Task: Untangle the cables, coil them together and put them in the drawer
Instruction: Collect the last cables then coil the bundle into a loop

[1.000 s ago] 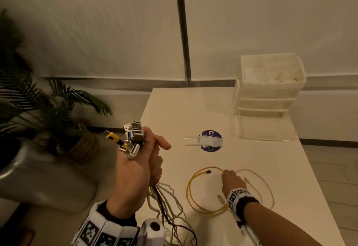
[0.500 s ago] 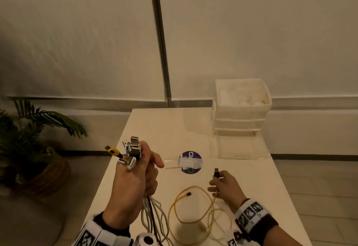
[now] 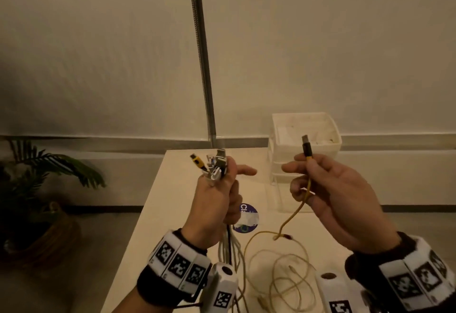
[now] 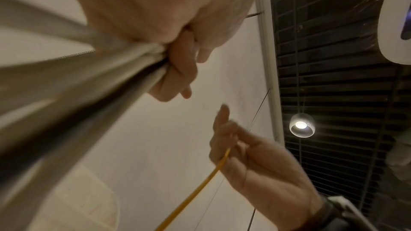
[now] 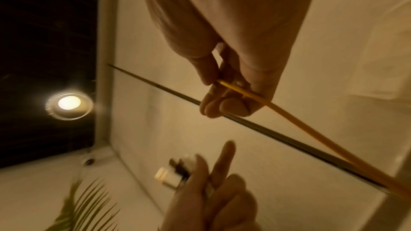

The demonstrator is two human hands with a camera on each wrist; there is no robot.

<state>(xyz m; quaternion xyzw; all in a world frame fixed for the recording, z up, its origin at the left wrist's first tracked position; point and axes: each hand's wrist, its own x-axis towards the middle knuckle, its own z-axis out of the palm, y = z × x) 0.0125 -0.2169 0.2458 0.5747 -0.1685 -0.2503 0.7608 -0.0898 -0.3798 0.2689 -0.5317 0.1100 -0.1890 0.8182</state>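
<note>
My left hand (image 3: 217, 194) grips a bundle of white and dark cables (image 3: 228, 243), raised above the table's left side, with several plug ends (image 3: 213, 164) sticking up from the fist and the index finger pointing right. My right hand (image 3: 320, 184) pinches the yellow cable (image 3: 297, 211) just below its dark plug (image 3: 306, 143), held upright at the same height. The rest of the yellow cable (image 3: 271, 263) trails down in loose loops on the white table (image 3: 172, 189). The left wrist view shows the bundle (image 4: 111, 85) in the fist. The right wrist view shows the yellow cable (image 5: 278, 108) between thumb and fingers.
A white stack of plastic drawers (image 3: 306, 145) stands at the table's back right, with a clear open drawer (image 3: 286, 196) low at its front. A round blue sticker (image 3: 246, 217) lies mid-table. A potted palm (image 3: 42, 189) stands on the floor to the left. A metal pole (image 3: 202, 66) rises behind.
My right hand picked the yellow cable's plug end off the table and lifted it to the height of the left hand. The left hand kept hold of its bundle. The head view tilted up.
</note>
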